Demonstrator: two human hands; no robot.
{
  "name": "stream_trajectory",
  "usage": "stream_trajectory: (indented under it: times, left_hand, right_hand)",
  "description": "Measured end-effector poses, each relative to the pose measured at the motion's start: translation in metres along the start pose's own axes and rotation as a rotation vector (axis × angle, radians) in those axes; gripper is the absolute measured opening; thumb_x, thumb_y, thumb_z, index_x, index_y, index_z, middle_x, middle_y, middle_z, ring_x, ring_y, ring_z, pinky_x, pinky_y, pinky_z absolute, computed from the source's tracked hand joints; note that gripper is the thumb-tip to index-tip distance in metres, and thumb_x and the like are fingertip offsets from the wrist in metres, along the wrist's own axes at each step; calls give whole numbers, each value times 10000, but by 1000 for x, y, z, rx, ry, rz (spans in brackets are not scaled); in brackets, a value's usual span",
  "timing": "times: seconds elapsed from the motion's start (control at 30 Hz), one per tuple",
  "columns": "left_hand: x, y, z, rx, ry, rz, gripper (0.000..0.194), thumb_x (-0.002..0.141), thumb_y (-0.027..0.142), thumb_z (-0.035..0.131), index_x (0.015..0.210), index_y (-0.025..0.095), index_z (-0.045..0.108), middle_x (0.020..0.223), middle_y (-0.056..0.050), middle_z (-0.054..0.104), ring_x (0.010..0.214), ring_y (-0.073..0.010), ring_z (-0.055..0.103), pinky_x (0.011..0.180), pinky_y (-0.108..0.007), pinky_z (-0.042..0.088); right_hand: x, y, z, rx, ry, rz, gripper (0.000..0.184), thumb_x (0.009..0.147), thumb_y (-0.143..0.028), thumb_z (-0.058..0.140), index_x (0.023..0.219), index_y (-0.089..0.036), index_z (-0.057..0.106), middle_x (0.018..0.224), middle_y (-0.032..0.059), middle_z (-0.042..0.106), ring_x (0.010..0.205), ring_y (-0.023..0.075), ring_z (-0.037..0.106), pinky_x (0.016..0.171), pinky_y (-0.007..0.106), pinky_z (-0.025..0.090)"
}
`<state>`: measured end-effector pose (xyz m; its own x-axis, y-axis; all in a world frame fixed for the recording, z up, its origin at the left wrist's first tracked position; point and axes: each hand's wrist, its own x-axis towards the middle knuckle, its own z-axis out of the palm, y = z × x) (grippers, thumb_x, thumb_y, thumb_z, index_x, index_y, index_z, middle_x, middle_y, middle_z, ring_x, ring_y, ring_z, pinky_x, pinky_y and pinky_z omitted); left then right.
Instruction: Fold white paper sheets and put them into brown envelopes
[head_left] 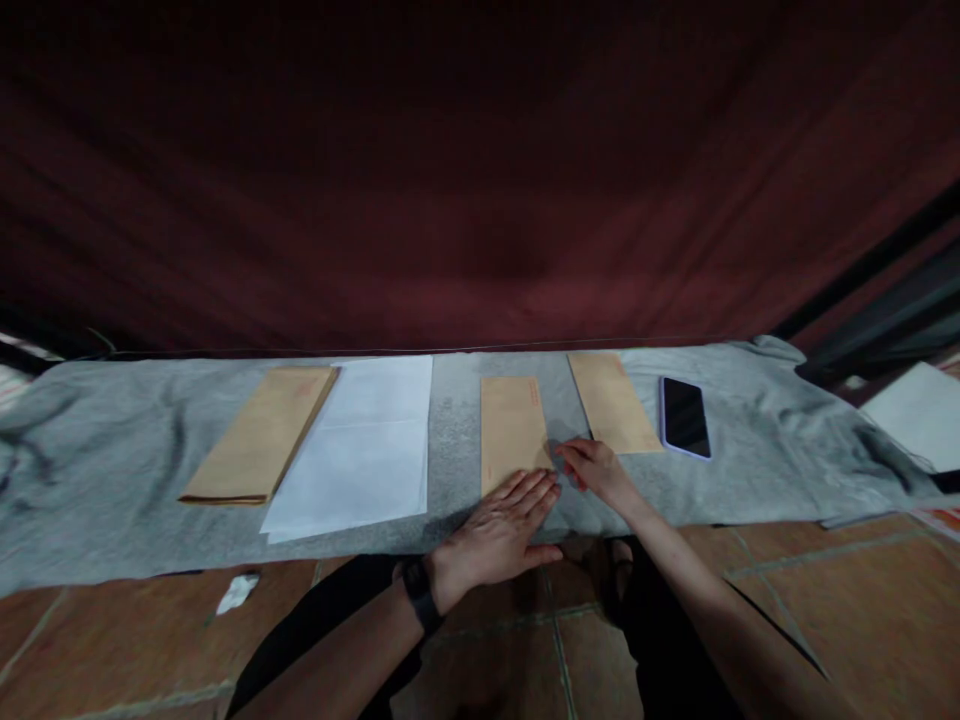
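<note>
A brown paper envelope (513,425) with small red print lies in the middle of the grey cloth. My left hand (517,515) rests flat across its near end, fingers stretched out and pressing on the paper. Just off the envelope's right edge is my right hand (592,468), its fingers curled and pinched together. Whatever they may hold is too small or hidden to tell. A second brown envelope (613,405) lies right behind the right hand, slightly tilted.
On the left lie a thick stack of brown envelopes (262,430) and several white paper sheets (367,440). A smartphone (685,418) lies on the right. Grey cloth (112,450) covers the low surface; a dark red curtain (480,250) hangs behind. Crumpled white tissue (238,593) is on the tiled floor.
</note>
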<state>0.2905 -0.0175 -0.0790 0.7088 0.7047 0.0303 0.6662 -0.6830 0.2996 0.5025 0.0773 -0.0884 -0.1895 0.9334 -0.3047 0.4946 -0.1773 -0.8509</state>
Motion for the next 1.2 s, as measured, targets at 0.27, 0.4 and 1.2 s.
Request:
stream_trajectory:
  times: [0.27,0.4,1.2]
  left_hand:
    - [-5,-4,-22,-124,-40,-17,654,994,491,525,1548,197,343,1627,-83,353,1513,-201,303,1240,-385,278]
    - [-3,-9,-32,-233,16,-51,495,987,343,581,1465,260,482,1519,-20,529,1423,-174,455,1202,-377,362]
    - [11,-3,-16,326,32,-74,325,963,68,468,1261,169,551,1233,-102,659,1192,-235,579,972,-376,471]
  right_hand:
    - [-4,-12,1,225,-110,237,192,918,-306,586,885,-157,702,573,4,698,430,107,588,402,184,456]
    - [-9,-18,-3,273,-165,283,192,899,-310,598,854,-153,700,587,22,708,428,108,588,404,188,456]
    - [-34,-8,28,388,-137,153,282,823,-437,676,1032,-275,579,879,18,733,782,207,732,689,331,618]
